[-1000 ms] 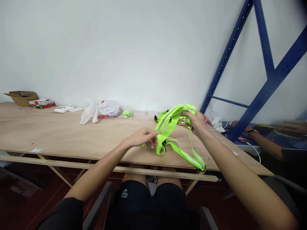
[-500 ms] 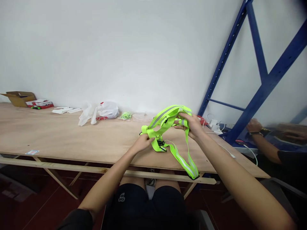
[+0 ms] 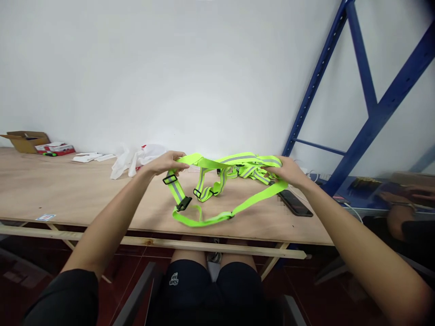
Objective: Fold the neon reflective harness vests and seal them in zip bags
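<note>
A neon yellow-green reflective harness (image 3: 238, 159) with grey stripes is stretched between my two hands above the table. My left hand (image 3: 169, 163) pinches one end of its strap. At the other end, my right hand (image 3: 287, 172) is closed round the gathered straps. From the left end hangs a strap with a black slider (image 3: 170, 179) and a black buckle (image 3: 184, 203). A loose loop sags low toward the table's front edge and rises to my right hand. More bunched straps show behind, near the right hand; whether they hang or lie on the table I cannot tell.
A dark phone (image 3: 295, 202) lies on the wooden table (image 3: 102, 194) beside my right wrist. White plastic bags (image 3: 149, 154), papers (image 3: 93, 156) and an open cardboard box (image 3: 27, 141) stand along the wall. Right of the blue rack post (image 3: 353, 149), a co-worker's arm (image 3: 397, 208) shows.
My left hand has moved up and left, spreading the harness out wide. The right hand has shifted slightly right. The phone, hidden before, now shows.
</note>
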The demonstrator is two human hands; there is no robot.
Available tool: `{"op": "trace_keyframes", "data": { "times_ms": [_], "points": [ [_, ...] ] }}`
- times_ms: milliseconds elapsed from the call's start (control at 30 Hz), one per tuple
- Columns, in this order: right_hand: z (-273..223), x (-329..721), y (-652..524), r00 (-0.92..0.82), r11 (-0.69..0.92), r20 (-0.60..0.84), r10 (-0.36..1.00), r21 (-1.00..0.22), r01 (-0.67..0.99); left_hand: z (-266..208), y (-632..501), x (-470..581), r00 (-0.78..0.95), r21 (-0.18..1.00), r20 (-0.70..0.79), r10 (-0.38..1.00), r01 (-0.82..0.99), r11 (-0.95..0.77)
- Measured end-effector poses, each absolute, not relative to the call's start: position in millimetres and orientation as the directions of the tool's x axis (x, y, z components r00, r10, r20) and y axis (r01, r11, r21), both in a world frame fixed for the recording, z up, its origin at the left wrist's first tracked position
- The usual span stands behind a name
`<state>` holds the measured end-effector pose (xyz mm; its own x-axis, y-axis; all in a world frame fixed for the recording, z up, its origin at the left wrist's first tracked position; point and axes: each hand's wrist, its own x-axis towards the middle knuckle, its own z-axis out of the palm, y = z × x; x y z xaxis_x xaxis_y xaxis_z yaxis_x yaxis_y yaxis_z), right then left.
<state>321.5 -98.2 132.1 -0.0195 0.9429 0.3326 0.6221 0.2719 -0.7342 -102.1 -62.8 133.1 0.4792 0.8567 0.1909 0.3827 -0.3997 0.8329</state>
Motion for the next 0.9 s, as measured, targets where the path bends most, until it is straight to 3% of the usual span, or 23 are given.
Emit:
{"op": "trace_keyframes", "data": {
  "times_ms": [133, 167, 233, 300, 367, 433, 533, 600, 667, 733, 800, 900],
  "points": [
    [140, 335, -90, -0.004, 0.289, 0.433, 0.902, -0.595, 0.750, 159, -68, -119, 0.340, 0.548, 0.299, 0.892, 0.704, -0.452],
    [141, 339, -88, 0.005, 0.285, 0.445, 0.895, -0.581, 0.763, 161, -68, -123, 0.272, 0.559, 0.346, 0.898, 0.709, -0.430],
    [141, 346, -85, 0.046, 0.247, 0.441, 0.896, -0.583, 0.774, 162, -66, -130, 0.128, 0.708, 0.386, 0.914, 0.594, -0.382],
    [137, 351, -83, 0.067, 0.234, 0.430, 0.900, -0.608, 0.759, 160, -63, -134, 0.014, 0.873, 0.345, 0.939, 0.363, -0.326],
    [131, 351, -80, 0.035, 0.271, 0.438, 0.898, -0.615, 0.741, 158, -60, -134, -0.025, 0.953, 0.268, 0.963, 0.156, -0.261],
    [124, 347, -76, -0.053, 0.324, 0.437, 0.898, -0.574, 0.752, 158, -56, -131, 0.026, 0.983, 0.182, 0.983, 0.037, -0.183],
    [116, 343, -70, -0.150, 0.338, 0.393, 0.907, -0.470, 0.815, 163, -51, -129, 0.188, 1.000, 0.005, 0.982, -0.001, -0.005],
    [113, 345, -66, -0.131, 0.297, 0.384, 0.914, -0.412, 0.862, 168, -50, -134, 0.268, 0.992, -0.124, 0.955, 0.031, 0.120],
    [110, 352, -63, -0.070, 0.239, 0.397, 0.915, -0.392, 0.889, 173, -50, -144, 0.298, 0.986, -0.161, 0.941, 0.013, 0.165],
    [107, 361, -63, 0.006, 0.188, 0.390, 0.921, -0.457, 0.869, 178, -54, -158, 0.283, 0.991, -0.088, 0.955, -0.074, 0.114],
    [104, 367, -65, 0.100, 0.142, 0.323, 0.941, -0.647, 0.749, 183, -59, -170, 0.234, 0.979, 0.037, 0.972, -0.204, 0.012],
    [100, 364, -68, 0.189, 0.086, 0.156, 0.970, -0.939, 0.334, 188, -68, -174, 0.167, 0.900, 0.212, 0.963, -0.417, -0.126]
  ]
}}
